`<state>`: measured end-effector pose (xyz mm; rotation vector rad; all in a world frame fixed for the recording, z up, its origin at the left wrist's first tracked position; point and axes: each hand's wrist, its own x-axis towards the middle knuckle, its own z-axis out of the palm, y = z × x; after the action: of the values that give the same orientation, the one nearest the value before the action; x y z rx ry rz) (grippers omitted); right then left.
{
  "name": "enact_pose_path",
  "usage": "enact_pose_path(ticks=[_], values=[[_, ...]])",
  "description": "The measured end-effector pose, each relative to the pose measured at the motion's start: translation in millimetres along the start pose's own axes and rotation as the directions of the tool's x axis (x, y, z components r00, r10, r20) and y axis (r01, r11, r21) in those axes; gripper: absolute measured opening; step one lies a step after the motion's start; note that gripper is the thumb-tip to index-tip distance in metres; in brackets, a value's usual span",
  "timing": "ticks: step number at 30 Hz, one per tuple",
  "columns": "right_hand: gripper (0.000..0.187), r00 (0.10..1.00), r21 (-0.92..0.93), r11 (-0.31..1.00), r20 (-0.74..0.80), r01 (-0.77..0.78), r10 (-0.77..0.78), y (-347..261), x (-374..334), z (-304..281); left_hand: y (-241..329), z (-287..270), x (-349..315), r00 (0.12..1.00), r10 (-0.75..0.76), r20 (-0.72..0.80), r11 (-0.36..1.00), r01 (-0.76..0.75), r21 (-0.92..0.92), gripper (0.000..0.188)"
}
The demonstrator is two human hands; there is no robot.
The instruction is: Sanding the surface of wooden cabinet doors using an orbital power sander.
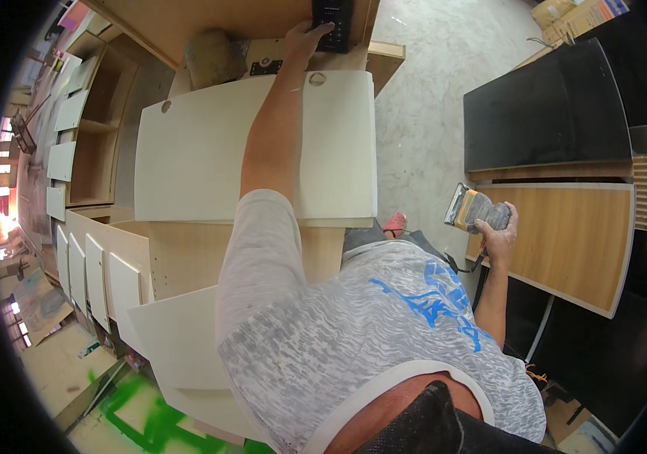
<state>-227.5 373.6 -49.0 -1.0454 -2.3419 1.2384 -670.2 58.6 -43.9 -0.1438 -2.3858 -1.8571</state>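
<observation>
My left arm reaches far forward over the white panel (217, 159). My left hand (304, 44) is at a flat black box (332, 38) with small light marks, which stands inside the wooden cabinet (247, 17). A stretched finger lies on the box's face; the hand's other fingers are partly hidden. Out to my right side, my right hand (500, 233) is wrapped round a sheet sander (478, 212) with a grey body and a yellow band. The sander is held in the air, its flat square pad turned up and to the left. A dark cord hangs from it.
White cabinet fronts (100, 276) and open wooden carcasses (100, 129) line the left. A black panel (543, 110) and a wood-grain panel (565, 242) stand on the right. Pale floor (418, 98) runs between. A dusty rounded object (213, 60) sits behind the white panel.
</observation>
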Motion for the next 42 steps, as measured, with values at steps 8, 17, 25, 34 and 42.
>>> enact_pose_path(ticks=[8, 17, 25, 34, 42], values=[[0.076, 1.000, -0.003, 1.000, -0.029, 0.011, -0.011, 4, -3, -2, 22, 9, -9, 0.999, -0.013, 0.031, 0.995, 0.010, 0.096, 0.049], [0.075, 0.996, 0.075, 0.996, 0.068, 0.049, -0.054, 20, 7, 0, -26, -75, -32, 0.870, 0.421, -0.257, 0.907, -0.411, 0.092, 0.051], [0.078, 0.975, 0.057, 0.998, 0.219, 0.022, -0.034, 56, 39, -8, 8, -249, -315, 0.900, 0.348, -0.264, 0.558, 0.028, 0.829, 0.055], [0.075, 0.887, -0.020, 1.000, 0.461, 0.001, 0.009, 66, 75, -6, 65, -215, -617, 0.476, -0.215, -0.853, 0.160, 0.878, 0.450, 0.075], [0.080, 0.813, -0.059, 0.980, 0.570, 0.189, -0.123, 20, 66, -31, 59, -204, -570, 0.245, -0.472, -0.847, 0.841, 0.414, -0.349, 0.084]])
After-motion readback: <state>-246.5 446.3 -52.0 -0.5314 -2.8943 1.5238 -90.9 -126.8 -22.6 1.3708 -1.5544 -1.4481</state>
